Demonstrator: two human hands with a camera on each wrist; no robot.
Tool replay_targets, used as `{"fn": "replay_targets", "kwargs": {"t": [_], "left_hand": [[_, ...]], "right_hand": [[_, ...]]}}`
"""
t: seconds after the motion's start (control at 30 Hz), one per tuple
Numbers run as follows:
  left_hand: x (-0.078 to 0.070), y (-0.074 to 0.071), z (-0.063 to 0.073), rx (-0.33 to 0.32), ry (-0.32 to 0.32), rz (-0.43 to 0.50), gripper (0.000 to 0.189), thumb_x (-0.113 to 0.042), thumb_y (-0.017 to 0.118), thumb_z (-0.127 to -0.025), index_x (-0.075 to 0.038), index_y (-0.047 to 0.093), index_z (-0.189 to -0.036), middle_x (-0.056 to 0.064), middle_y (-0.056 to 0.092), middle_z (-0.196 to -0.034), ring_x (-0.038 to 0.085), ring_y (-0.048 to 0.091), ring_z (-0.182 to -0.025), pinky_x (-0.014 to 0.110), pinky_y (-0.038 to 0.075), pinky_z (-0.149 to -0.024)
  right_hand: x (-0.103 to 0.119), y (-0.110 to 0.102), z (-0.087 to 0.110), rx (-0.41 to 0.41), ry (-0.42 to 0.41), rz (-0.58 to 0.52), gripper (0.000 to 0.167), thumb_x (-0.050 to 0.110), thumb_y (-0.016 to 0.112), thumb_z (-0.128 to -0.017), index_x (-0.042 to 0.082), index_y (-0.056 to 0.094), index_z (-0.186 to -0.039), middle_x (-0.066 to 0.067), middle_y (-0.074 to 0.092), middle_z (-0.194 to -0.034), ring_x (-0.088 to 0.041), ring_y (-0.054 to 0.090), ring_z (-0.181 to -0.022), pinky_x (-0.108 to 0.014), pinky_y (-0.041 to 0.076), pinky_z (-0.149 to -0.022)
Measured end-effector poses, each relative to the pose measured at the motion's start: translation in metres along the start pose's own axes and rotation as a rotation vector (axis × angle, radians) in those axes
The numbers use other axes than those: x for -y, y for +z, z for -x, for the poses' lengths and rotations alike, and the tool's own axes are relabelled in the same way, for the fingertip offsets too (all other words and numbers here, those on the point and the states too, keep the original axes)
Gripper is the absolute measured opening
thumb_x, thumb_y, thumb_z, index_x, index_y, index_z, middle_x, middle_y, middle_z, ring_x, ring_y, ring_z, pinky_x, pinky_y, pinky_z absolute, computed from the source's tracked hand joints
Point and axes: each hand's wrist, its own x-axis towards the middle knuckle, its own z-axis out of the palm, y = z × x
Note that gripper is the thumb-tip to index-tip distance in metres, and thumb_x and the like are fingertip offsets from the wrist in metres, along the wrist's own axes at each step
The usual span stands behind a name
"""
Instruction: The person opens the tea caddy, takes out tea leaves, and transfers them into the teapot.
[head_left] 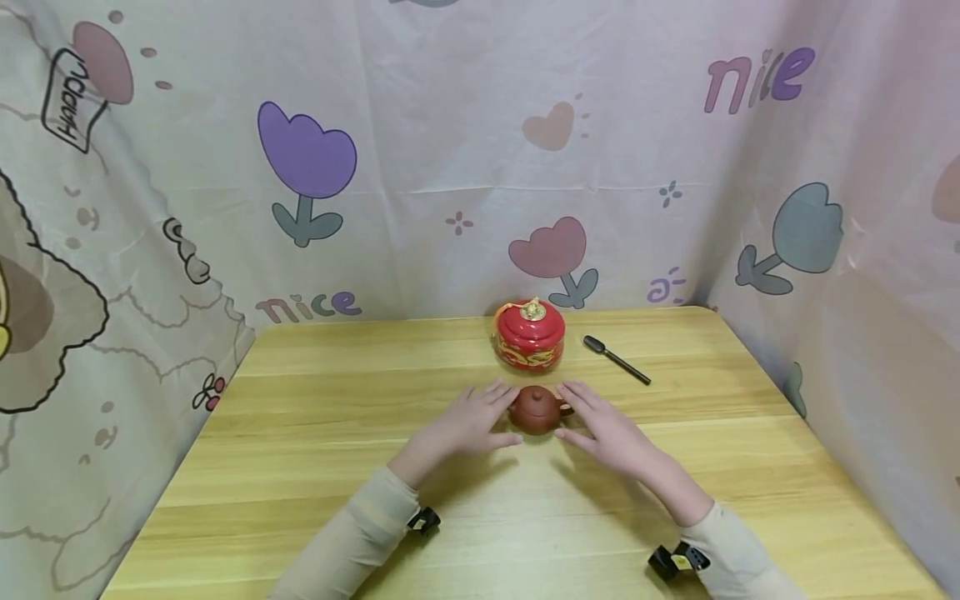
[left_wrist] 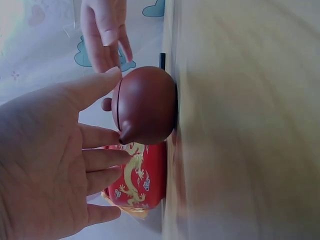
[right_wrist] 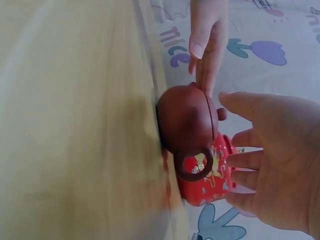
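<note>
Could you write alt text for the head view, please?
A person's left grip and right grip, both bare hands, flank a brown teapot on a wood-grain table. Behind it stands a lidded red jar; right of that lies a dark tool.

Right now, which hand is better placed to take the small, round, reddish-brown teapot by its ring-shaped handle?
Probably the person's right hand: it lies on the same side of the teapot as the handle, while the left hand is beside the short spout.
</note>
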Motion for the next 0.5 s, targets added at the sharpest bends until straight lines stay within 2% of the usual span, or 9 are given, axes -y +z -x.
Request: {"fn": "replay_targets", "kwargs": {"t": [0.2, 0.5], "left_hand": [[0.002, -0.002, -0.012, -0.005, -0.008, 0.022, 0.083, -0.061, 0.049, -0.093, -0.011, 0.026, -0.155, 0.012, 0.023, -0.162, 0.029, 0.016, -0.152, 0.06, 0.019, -0.119], [-0.001, -0.003, -0.021, 0.036, -0.017, -0.006, 0.087, -0.067, 0.039, -0.094, -0.013, 0.015, -0.157, 0.01, 0.011, -0.165, 0.028, 0.008, -0.154, 0.059, 0.017, -0.12]], "right_hand": [[-0.002, -0.003, -0.013, -0.052, -0.01, -0.092, 0.064, 0.037, 0.065, -0.093, 0.005, 0.045, -0.145, -0.017, 0.041, -0.152, -0.039, 0.037, -0.142, -0.057, 0.033, -0.113], [-0.003, 0.006, -0.031, -0.136, -0.04, -0.191, 0.051, 0.031, 0.067, -0.092, 0.004, 0.057, -0.135, -0.02, 0.052, -0.142, -0.038, 0.046, -0.135, -0.057, 0.037, -0.11]]}}
